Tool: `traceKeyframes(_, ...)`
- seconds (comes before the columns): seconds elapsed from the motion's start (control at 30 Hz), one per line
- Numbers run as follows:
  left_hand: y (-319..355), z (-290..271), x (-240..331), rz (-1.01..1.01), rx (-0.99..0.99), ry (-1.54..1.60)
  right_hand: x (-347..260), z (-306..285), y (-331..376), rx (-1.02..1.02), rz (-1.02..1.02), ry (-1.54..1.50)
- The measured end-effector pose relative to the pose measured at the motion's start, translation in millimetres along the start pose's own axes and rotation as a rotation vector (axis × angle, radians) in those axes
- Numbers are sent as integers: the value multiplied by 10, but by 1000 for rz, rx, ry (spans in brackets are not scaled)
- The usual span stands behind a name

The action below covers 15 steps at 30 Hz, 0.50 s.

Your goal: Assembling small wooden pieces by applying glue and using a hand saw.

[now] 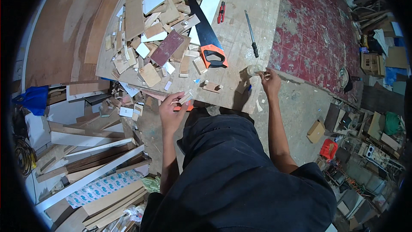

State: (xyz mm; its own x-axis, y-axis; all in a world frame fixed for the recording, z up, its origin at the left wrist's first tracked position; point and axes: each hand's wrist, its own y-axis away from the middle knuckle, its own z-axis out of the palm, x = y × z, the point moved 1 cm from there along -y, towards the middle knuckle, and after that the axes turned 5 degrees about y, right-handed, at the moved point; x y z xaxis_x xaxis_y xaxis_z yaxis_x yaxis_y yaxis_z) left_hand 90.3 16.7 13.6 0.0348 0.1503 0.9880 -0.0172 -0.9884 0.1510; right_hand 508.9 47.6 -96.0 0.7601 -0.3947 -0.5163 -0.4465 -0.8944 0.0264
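Note:
My left hand [170, 115] is closed around a small pale wooden block [186, 98] just off the near edge of the workbench [234, 52]. At the bench's right corner, my right hand [270, 82] pinches what looks like a roll of clear tape [253, 70]. Between the hands a small notched wood piece [212, 87] lies on the bench. A hand saw [206, 30] with an orange and black handle rests farther back. Beyond it are a red utility knife [221, 12] and a thin metal rod tool with a black handle [251, 34].
Wood offcuts [154, 28] are heaped on the bench's left half. A worn red surface [315, 34] adjoins it on the right. Stacked boards [90, 155] fill the lower left floor. A cardboard box [316, 131] and a red container [328, 149] stand on the right.

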Motion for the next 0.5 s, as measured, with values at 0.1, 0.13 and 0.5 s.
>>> traceKeyframes(0.1, -96, 68, -418, -35, 72, -124, -143, -124, 103, 281, -135, 182)
traceKeyframes(0.13, -146, 104, -515, -39, 71, -125, -173, -151, 143, 278, -133, 183)
traceKeyframes(0.5, -605, 405, -1594, 128, -138, -469, -476, 150, 844, 186, -208, -171)
